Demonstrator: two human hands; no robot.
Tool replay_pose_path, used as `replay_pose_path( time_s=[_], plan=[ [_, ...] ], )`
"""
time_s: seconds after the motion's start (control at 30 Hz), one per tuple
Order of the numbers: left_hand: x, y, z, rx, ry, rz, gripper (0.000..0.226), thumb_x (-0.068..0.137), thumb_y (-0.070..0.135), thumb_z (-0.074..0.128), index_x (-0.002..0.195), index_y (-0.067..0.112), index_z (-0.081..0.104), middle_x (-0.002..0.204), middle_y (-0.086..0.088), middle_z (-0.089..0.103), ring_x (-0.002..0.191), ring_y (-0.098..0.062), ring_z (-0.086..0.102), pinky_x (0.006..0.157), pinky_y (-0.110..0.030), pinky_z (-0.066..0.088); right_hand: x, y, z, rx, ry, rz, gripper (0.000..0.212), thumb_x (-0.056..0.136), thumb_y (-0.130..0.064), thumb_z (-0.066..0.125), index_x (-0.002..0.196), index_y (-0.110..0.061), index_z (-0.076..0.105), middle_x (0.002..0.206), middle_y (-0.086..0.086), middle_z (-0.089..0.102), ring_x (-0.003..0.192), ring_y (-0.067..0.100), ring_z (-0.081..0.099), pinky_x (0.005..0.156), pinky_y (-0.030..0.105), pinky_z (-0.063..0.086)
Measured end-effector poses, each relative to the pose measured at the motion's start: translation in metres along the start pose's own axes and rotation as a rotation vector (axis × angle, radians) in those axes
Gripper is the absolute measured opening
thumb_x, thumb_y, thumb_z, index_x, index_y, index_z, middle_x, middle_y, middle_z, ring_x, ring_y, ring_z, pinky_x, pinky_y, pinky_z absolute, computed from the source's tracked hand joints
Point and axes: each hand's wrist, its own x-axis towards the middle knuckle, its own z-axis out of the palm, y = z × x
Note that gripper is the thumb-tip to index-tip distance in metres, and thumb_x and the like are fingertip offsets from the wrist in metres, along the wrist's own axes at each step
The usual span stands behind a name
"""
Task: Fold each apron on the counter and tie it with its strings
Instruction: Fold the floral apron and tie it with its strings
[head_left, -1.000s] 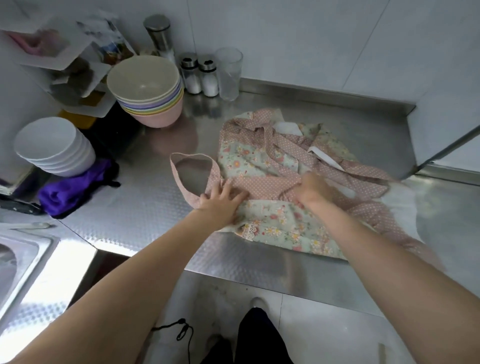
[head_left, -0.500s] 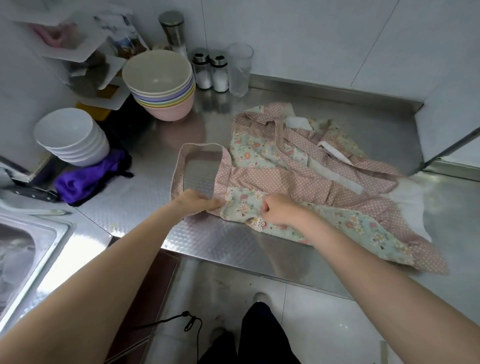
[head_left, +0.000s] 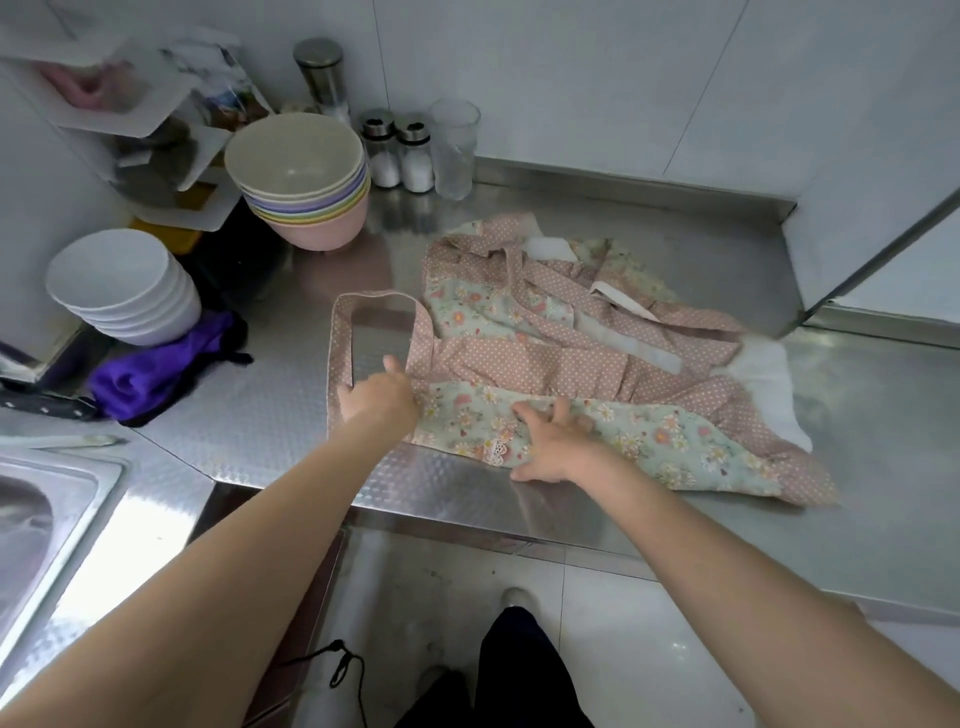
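Apron (head_left: 545, 364) lies mid-frame on our counter (head_left: 249, 415); our left hand (head_left: 382, 397) grips its loop; our right hand (head_left: 550, 447), fingers spread, presses its floral edge.

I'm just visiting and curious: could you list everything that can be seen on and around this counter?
apron: one, floral with pink dotted trim, spread on the counter
neck loop: one, pink dotted, at the apron's left end
pastel bowls: one stack, back left
white bowls: one stack, far left
purple cloth: one, beside the white bowls
shakers: two, clear with metal caps, by the wall
metal grinder: one, behind the bowls
glass: one, clear, right of the shakers
sink: one, steel, lower left
left hand: on the loop's base
right hand: fingers spread on the apron's near edge
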Motion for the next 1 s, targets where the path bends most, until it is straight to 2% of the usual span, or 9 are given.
replay_pose_path(
  time_s=[0.1, 0.2, 0.3, 0.43, 0.63, 0.77, 0.87, 0.93, 1.0],
  plan=[
    [-0.005, 0.013, 0.004, 0.209, 0.339, 0.346, 0.053, 0.096, 0.024, 0.042, 0.142, 0.012, 0.018, 0.138, -0.014, 0.037, 0.125, -0.030, 0.038, 0.101, -0.040, 0.037, -0.001, -0.006, -0.013, 0.043, 0.182, -0.008, 0.052, 0.096, -0.039, 0.045, 0.142, -0.023, 0.029, 0.146, 0.012, 0.019, 0.126, 0.037, 0.036, 0.098, 0.045, 0.043],
    [-0.004, 0.025, 0.022, 0.319, 0.115, 0.588, 0.080, 0.090, 0.015, 0.055, 0.148, 0.024, 0.001, 0.155, -0.008, 0.005, 0.138, -0.035, 0.017, 0.107, -0.046, 0.035, -0.002, -0.008, -0.011, -0.060, 0.356, -0.039, 0.054, 0.096, -0.035, 0.043, 0.144, -0.029, 0.020, 0.152, 0.011, 0.007, 0.134, 0.041, 0.018, 0.103, 0.054, 0.033],
    [-0.003, 0.036, 0.038, 0.494, -0.038, 0.600, 0.099, 0.089, 0.011, 0.058, 0.144, 0.030, -0.022, 0.153, -0.002, -0.028, 0.141, -0.042, -0.014, 0.113, -0.055, 0.020, 0.001, 0.003, 0.002, -0.083, 0.187, 0.073, 0.066, 0.095, -0.052, 0.034, 0.147, -0.041, -0.006, 0.155, 0.009, -0.020, 0.139, 0.049, -0.008, 0.105, 0.069, 0.013],
    [-0.003, 0.046, 0.042, 0.498, -0.098, 0.498, 0.109, 0.086, -0.003, 0.057, 0.138, 0.040, -0.029, 0.146, -0.008, -0.040, 0.133, -0.050, -0.026, 0.108, -0.065, 0.018, 0.005, 0.014, 0.012, -0.063, 0.147, 0.138, 0.070, 0.093, -0.062, 0.021, 0.143, -0.039, -0.022, 0.150, 0.013, -0.032, 0.137, 0.051, -0.018, 0.103, 0.073, 0.006],
    [-0.001, 0.051, 0.012, 0.436, -0.240, 0.506, 0.087, 0.091, 0.026, 0.056, 0.144, 0.046, -0.010, 0.153, -0.008, -0.027, 0.137, -0.051, -0.015, 0.109, -0.067, 0.012, 0.009, 0.016, 0.009, -0.095, 0.114, 0.120, 0.073, 0.093, -0.062, 0.021, 0.144, -0.036, -0.024, 0.149, 0.017, -0.033, 0.134, 0.054, -0.019, 0.103, 0.073, 0.009],
    [-0.007, 0.088, 0.003, 0.421, 0.095, 0.629, 0.061, 0.090, 0.024, 0.054, 0.144, 0.024, 0.025, 0.152, -0.013, 0.012, 0.138, -0.040, 0.013, 0.112, -0.057, 0.020, 0.007, 0.026, -0.015, -0.033, 0.136, 0.022, 0.070, 0.092, -0.049, 0.045, 0.149, -0.030, 0.008, 0.156, 0.014, -0.004, 0.138, 0.051, 0.001, 0.109, 0.063, 0.020],
    [-0.015, 0.132, 0.011, 0.343, 0.070, 0.674, 0.066, 0.090, 0.030, 0.054, 0.145, 0.015, 0.021, 0.149, -0.013, 0.014, 0.135, -0.038, 0.020, 0.108, -0.051, 0.032, 0.000, 0.057, -0.033, -0.005, 0.372, -0.002, 0.053, 0.093, -0.028, 0.047, 0.143, -0.021, 0.028, 0.148, 0.010, 0.026, 0.136, 0.037, 0.023, 0.108, 0.053, 0.026],
    [-0.019, 0.157, 0.014, 0.364, -0.007, 0.686, 0.070, 0.092, 0.038, 0.050, 0.147, 0.018, 0.012, 0.152, -0.013, 0.007, 0.137, -0.043, 0.012, 0.105, -0.053, 0.036, -0.006, 0.092, -0.037, -0.003, 0.429, 0.088, 0.055, 0.094, -0.024, 0.048, 0.144, -0.021, 0.026, 0.148, 0.010, 0.025, 0.136, 0.037, 0.022, 0.107, 0.054, 0.025],
    [-0.016, 0.172, 0.014, 0.389, -0.088, 0.677, 0.076, 0.091, 0.043, 0.051, 0.149, 0.024, 0.006, 0.153, -0.014, 0.004, 0.137, -0.049, 0.008, 0.103, -0.056, 0.038, -0.011, 0.129, -0.031, 0.023, 0.330, 0.200, 0.059, 0.095, -0.034, 0.044, 0.147, -0.027, 0.018, 0.155, 0.009, 0.008, 0.139, 0.044, 0.008, 0.109, 0.062, 0.015]
  ],
)
